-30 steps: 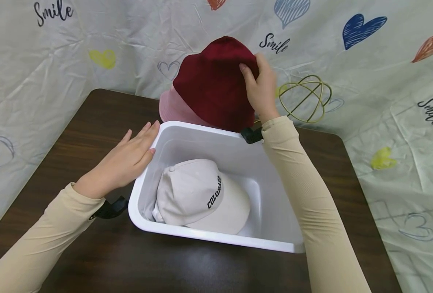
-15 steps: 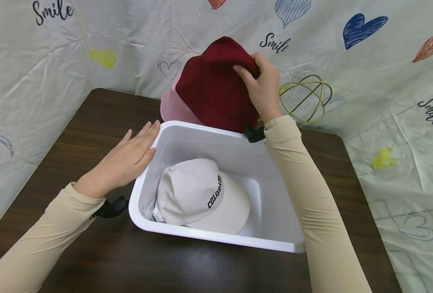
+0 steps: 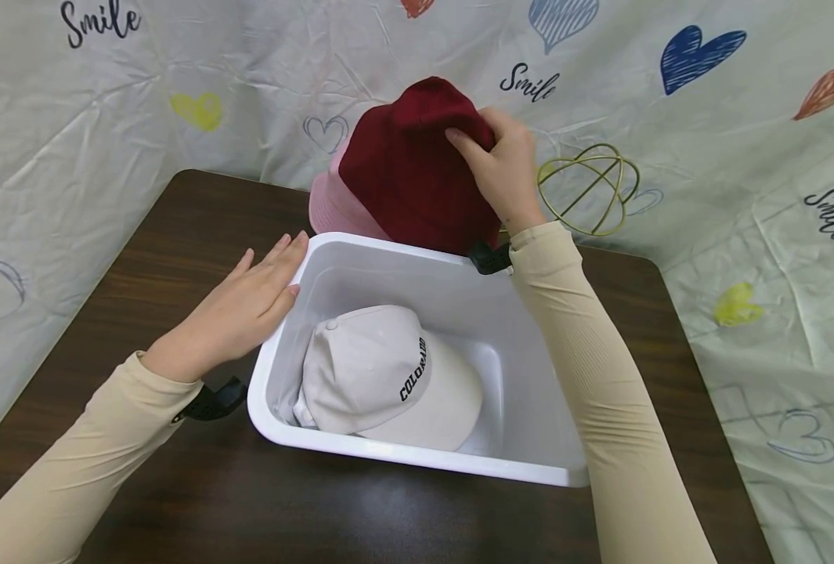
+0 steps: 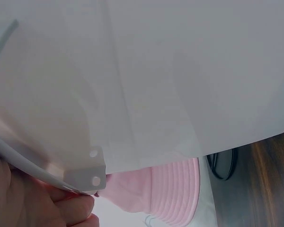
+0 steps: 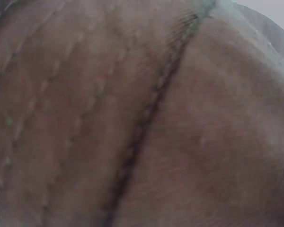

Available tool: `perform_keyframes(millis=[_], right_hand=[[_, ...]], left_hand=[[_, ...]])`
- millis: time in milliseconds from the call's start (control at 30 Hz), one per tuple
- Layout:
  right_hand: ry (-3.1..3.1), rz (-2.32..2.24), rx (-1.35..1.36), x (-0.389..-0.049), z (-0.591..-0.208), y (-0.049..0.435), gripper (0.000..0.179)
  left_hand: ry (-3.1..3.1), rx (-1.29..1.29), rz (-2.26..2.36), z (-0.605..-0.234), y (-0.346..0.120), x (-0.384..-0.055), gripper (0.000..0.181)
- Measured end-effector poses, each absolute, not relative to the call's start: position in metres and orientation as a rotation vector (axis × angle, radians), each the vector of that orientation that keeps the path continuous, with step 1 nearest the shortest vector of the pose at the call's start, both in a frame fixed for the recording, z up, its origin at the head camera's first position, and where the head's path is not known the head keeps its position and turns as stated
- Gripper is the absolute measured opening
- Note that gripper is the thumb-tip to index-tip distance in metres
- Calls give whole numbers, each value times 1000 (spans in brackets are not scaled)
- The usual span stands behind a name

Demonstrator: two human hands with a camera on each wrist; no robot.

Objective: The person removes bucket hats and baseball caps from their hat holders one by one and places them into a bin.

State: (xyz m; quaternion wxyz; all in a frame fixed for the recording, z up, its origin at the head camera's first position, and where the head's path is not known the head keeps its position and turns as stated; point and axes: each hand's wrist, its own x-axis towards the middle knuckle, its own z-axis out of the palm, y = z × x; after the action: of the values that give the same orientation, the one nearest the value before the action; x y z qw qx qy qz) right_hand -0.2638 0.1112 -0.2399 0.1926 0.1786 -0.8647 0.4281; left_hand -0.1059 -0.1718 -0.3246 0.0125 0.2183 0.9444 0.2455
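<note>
My right hand (image 3: 504, 160) pinches the upper right side of a dark red bucket hat (image 3: 417, 172), behind the far rim of a white plastic bin (image 3: 431, 466). In the right wrist view the hat's stitched cloth (image 5: 146, 118) fills nearly everything. A pink hat (image 3: 342, 204) shows from under the red one; its ribbed brim (image 4: 175, 191) appears in the left wrist view. My left hand (image 3: 236, 309) rests with extended fingers on the bin's left rim. Inside the bin lies a cream baseball cap (image 3: 370, 368) lettered COLORADO, its visor pointing right.
A gold wire stand (image 3: 589, 188) rises behind the right hand. The bin sits on a dark wooden table (image 3: 156, 258). A white cloth (image 3: 762, 172) printed with hearts and "Smile" hangs around the table's back and sides.
The right hand has shifted slightly right and then down with the red hat, whose top edge sits a little lower. The left hand, bin and cap stay put.
</note>
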Motion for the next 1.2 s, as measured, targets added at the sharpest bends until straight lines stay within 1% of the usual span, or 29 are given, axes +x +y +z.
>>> perform_keyframes(millis=[333, 633, 733, 867, 1200], right_hand=[[-2358, 1167, 496, -260, -232, 107, 26], [-2305, 1186, 634, -261, -223, 117, 24], [-2371, 1208, 651, -259, -221, 126, 20], [-2483, 1271, 660, -254, -217, 135, 10], [-2520, 1352, 793, -239, -208, 144, 4]], left_hand=[[2950, 670, 749, -325, -173, -105, 58], [2945, 670, 747, -325, -173, -106, 58], [2944, 685, 737, -326, -172, -106, 58], [2944, 682, 728, -325, -172, -106, 58], [2940, 705, 727, -323, -173, -106, 57]])
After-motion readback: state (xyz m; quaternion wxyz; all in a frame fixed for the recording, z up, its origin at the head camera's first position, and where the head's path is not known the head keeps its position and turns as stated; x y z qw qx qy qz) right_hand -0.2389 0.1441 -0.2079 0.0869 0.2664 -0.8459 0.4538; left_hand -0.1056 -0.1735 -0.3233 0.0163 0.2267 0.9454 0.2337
